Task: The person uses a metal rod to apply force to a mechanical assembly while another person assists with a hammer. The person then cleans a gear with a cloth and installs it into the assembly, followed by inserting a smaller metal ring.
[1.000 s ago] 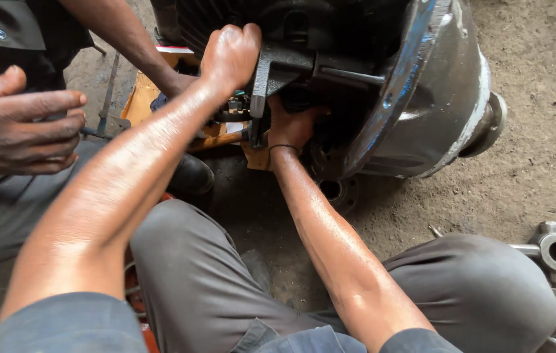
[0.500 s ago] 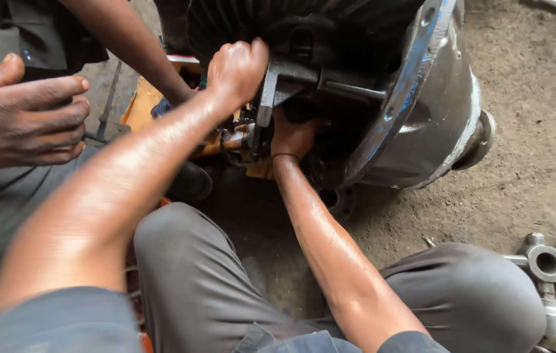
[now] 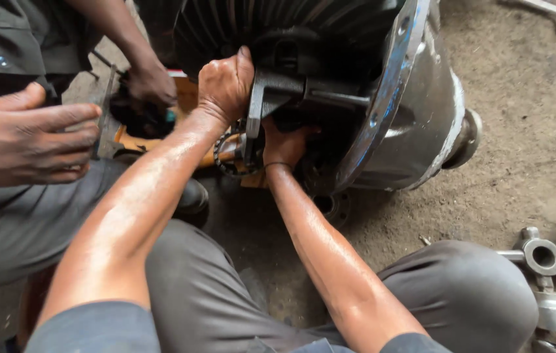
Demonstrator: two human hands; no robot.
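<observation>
Hands: left [image 3: 225, 85] grips black bracket [image 3: 271, 91], right [image 3: 284, 145] unclear | gritty concrete floor [image 3: 520, 131]

Housing [image 3: 421, 111]: glossy smooth metal. Bracket [image 3: 271, 91]: dull dark metal. Floor [image 3: 520, 170]: rough, gritty.

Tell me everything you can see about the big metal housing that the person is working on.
The metal housing is a large, rounded, bell-shaped casting, grey and smooth outside, with a wide flange rim bearing blue marks and a bolt hole. It narrows to a round stub end on the right. It lies on its side on the dirty concrete floor, with the open side facing left, dark and greasy inside. The left hand grips a dark bracket at the opening; the right hand reaches in below it.
</observation>
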